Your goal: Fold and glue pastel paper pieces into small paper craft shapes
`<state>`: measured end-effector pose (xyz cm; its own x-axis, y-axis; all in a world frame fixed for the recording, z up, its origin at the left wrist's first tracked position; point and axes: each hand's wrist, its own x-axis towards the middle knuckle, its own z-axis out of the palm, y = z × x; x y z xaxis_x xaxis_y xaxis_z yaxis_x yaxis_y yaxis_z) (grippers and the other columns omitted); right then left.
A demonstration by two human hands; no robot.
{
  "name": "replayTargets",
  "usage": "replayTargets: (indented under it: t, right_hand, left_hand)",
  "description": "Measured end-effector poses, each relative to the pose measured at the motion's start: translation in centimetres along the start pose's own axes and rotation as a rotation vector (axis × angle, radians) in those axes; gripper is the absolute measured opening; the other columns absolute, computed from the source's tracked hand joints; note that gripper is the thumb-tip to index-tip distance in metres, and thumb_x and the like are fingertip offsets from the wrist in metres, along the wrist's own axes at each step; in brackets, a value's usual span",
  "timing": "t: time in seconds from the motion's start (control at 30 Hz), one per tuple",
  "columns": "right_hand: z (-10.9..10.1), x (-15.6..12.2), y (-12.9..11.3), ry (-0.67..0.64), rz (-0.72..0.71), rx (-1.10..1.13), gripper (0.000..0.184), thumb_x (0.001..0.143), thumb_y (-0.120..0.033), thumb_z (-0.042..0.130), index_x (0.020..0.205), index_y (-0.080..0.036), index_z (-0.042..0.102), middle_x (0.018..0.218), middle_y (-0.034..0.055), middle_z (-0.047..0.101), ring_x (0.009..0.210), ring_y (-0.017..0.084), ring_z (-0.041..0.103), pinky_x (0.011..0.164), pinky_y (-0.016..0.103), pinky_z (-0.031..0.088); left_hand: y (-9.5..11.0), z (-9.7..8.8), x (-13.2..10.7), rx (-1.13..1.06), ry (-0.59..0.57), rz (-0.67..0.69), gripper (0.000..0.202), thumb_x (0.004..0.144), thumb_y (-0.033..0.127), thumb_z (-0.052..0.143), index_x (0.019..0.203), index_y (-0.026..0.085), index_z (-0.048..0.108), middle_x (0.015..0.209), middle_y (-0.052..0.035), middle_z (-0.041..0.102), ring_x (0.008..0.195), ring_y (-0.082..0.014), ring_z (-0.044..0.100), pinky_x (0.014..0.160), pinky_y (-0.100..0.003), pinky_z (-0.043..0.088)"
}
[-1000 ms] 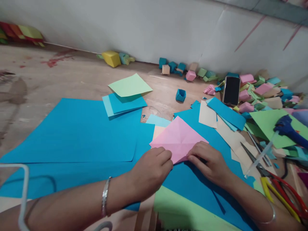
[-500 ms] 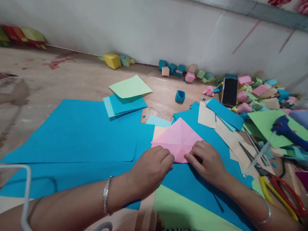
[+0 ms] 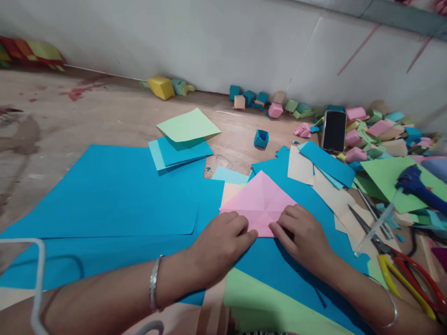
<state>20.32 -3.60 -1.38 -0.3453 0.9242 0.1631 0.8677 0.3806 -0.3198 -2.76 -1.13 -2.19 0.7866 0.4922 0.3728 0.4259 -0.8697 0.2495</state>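
A square of pink paper (image 3: 261, 195) lies cornerwise in front of me, with crease lines crossing at its middle and its near corner folded under or in. My left hand (image 3: 226, 237) is closed at its lower left edge, thumb stretched along the near fold. On the lower right side, my right hand (image 3: 300, 232) pinches the paper between thumb and curled fingers. Beneath the paper and both hands are large blue sheets (image 3: 122, 195). A pale green sheet (image 3: 272, 302) lies nearer to me.
Scissors (image 3: 387, 256) and a blue glue gun (image 3: 415, 186) lie at the right, near a phone (image 3: 334, 130) leaning on colourful paper pieces (image 3: 380, 130). A small blue paper box (image 3: 261, 138) stands ahead. Green paper (image 3: 190, 125) and folded blue paper (image 3: 185, 151) lie left of it.
My left thumb has stretched out to the right along the near edge of the pink paper. My right hand has barely moved.
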Motion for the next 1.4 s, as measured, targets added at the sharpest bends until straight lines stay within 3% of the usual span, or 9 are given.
replayTargets:
  t: [0.47,0.8,0.93,1.03,1.1,1.2,1.3,1.4]
  right_hand:
    - [0.0,0.1,0.2,-0.041,0.006,-0.012,0.037,0.094,-0.032,0.048,0.061,-0.017,0.051,0.066,0.0024,0.048,0.069,0.016,0.045,0.066,0.032,0.032]
    - [-0.1,0.1,0.2,-0.055,0.013,-0.008,0.035,0.094,-0.032,0.049,0.062,-0.018,0.051,0.067,0.0024,0.048,0.069,0.017,0.045,0.066,0.033,0.033]
    - [-0.5,0.1,0.1,-0.049,0.009,0.128,0.032,0.095,-0.031,0.050,0.066,-0.017,0.052,0.068,0.0019,0.050,0.070,0.017,0.047,0.066,0.032,0.035]
    - [-1.1,0.2,-0.1,-0.012,-0.085,0.292,0.022,0.094,-0.025,0.053,0.074,-0.017,0.057,0.078,0.0045,0.057,0.077,0.016,0.052,0.069,0.030,0.039]
    - [-1.5,0.3,-0.1,0.006,-0.168,0.313,0.017,0.094,-0.022,0.053,0.079,-0.017,0.061,0.083,0.0058,0.060,0.080,0.017,0.053,0.071,0.031,0.040]
    - [-1.8,0.2,0.0,-0.069,-0.223,0.286,0.015,0.093,-0.024,0.055,0.084,-0.019,0.066,0.084,0.0057,0.063,0.080,0.017,0.054,0.069,0.031,0.040]
    - [-1.9,0.0,0.1,-0.155,-0.186,0.280,0.017,0.094,-0.027,0.054,0.084,-0.020,0.066,0.085,0.0053,0.063,0.080,0.017,0.055,0.068,0.031,0.040]
    - [-1.4,-0.1,-0.1,-0.126,-0.104,0.238,0.023,0.095,-0.027,0.050,0.077,-0.018,0.062,0.078,0.0046,0.060,0.076,0.017,0.052,0.067,0.030,0.038]
  left_hand:
    - [0.3,-0.3,0.0,-0.036,-0.063,-0.024,0.023,0.096,0.017,0.040,0.096,0.014,0.063,0.076,-0.0064,0.055,0.067,-0.0181,0.044,0.058,-0.032,0.031]
    - [0.4,-0.1,0.2,-0.044,-0.031,-0.007,0.025,0.099,0.021,0.038,0.095,0.015,0.063,0.075,-0.0060,0.055,0.067,-0.0183,0.045,0.058,-0.032,0.032]
    - [0.0,-0.1,0.0,-0.076,0.023,-0.063,0.026,0.097,0.016,0.035,0.108,0.015,0.059,0.077,-0.0062,0.057,0.069,-0.0188,0.049,0.058,-0.031,0.036]
    - [-0.2,-0.6,0.1,0.005,0.083,-0.094,0.031,0.096,0.012,0.036,0.122,0.010,0.052,0.083,-0.0075,0.060,0.074,-0.0203,0.052,0.064,-0.034,0.042]
    - [-0.2,-1.1,0.2,-0.003,0.062,-0.118,0.027,0.095,0.010,0.037,0.114,0.012,0.057,0.085,-0.0082,0.061,0.078,-0.0209,0.053,0.068,-0.035,0.044]
    - [0.2,-1.5,0.3,-0.086,-0.027,-0.175,0.020,0.094,0.017,0.044,0.090,0.015,0.063,0.086,-0.0084,0.060,0.080,-0.0210,0.053,0.069,-0.035,0.044]
    - [0.5,-1.5,0.4,-0.125,-0.076,-0.210,0.021,0.094,0.027,0.052,0.082,0.014,0.064,0.088,-0.0087,0.059,0.082,-0.0214,0.052,0.071,-0.037,0.044]
    - [0.6,-1.3,0.6,-0.141,-0.071,-0.240,0.021,0.093,0.026,0.053,0.080,0.014,0.063,0.088,-0.0080,0.059,0.083,-0.0213,0.052,0.072,-0.036,0.043]
